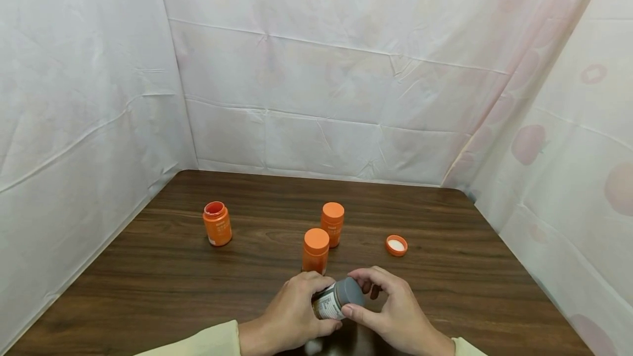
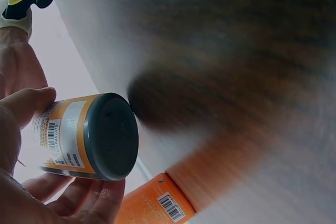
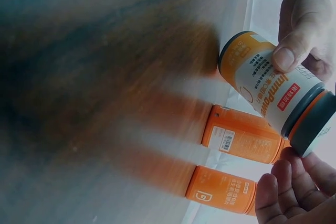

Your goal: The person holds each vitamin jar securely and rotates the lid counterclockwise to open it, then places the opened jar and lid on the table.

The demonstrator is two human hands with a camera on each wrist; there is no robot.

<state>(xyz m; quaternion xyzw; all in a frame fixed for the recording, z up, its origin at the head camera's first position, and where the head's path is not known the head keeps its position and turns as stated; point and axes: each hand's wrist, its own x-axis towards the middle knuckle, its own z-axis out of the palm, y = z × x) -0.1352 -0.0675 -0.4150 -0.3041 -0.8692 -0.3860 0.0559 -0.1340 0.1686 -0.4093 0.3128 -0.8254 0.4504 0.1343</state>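
Note:
In the head view my left hand [image 1: 296, 312] grips the body of a supplement bottle [image 1: 327, 303] with a white and orange label. The bottle is tilted, its dark grey cap [image 1: 351, 291] towards my right hand [image 1: 395, 312]. My right thumb and index finger pinch the cap from opposite sides. In the left wrist view the dark base of the bottle [image 2: 111, 137] faces the camera, above the table. The right wrist view shows the left thumb across the label and right fingertips at the edge of the grey cap [image 3: 315, 127].
Two capped orange bottles [image 1: 315, 251] stand just beyond my hands, one behind the other. An uncapped orange bottle [image 1: 217, 227] stands at the left. To the right an orange cap [image 1: 396, 246] lies with its white inside up. White sheets [image 1: 316, 81] hang around the brown table [image 1: 267, 218].

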